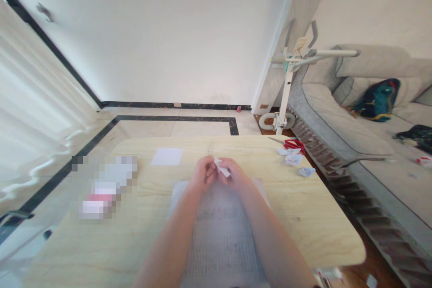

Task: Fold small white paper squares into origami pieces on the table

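Observation:
Between my two hands, over the middle of the table, is a small folded piece of white paper (223,169). My left hand (204,173) pinches its left end with curled fingers. On the other side my right hand (235,174) grips it, with a pointed flap sticking out past the thumb. Below my forearms lies a large sheet of printed paper (221,234) with rows of faint text. A flat white paper square (167,156) rests to the left of my hands.
Red-handled scissors (294,145) lie at the table's far right corner beside crumpled or folded paper pieces (293,159). A blurred-out item (108,189) sits on the left of the wooden table (303,216). A grey sofa (347,121) and white exercise frame (285,94) stand beyond.

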Motion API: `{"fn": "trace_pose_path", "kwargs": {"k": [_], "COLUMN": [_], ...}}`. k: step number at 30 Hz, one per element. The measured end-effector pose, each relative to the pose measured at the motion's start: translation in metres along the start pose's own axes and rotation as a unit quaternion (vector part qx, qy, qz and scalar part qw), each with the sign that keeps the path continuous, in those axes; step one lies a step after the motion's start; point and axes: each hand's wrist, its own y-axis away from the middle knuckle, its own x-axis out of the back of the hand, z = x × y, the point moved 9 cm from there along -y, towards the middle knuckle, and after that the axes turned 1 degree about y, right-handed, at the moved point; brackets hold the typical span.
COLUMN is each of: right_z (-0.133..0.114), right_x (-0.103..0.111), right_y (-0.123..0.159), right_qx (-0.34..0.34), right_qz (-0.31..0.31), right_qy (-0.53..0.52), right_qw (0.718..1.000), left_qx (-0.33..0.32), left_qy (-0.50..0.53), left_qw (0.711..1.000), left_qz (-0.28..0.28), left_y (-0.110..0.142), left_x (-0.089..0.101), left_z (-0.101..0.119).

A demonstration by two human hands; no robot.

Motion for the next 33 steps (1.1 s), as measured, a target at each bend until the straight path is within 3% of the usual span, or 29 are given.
{"fn": "trace_pose_path", "kwargs": {"k": [23,33], "right_z": [-0.003,-0.002], "right_x": [-0.003,-0.003], "right_y": [0.001,0.001], "right_qx": [-0.002,0.004], "right_qz": [-0.003,-0.018], "right_qy": [0.015,0.001], "right_qw": [1.0,1.0], "left_qx": [-0.011,-0.008], "left_qy": [0.027,0.032], "left_qw": [0.997,0.996], "left_qz": [-0.078,-0.08], "left_y": [-0.001,0.002], "left_x": [-0.007,-0.01], "left_z": [0.003,0.004]}}
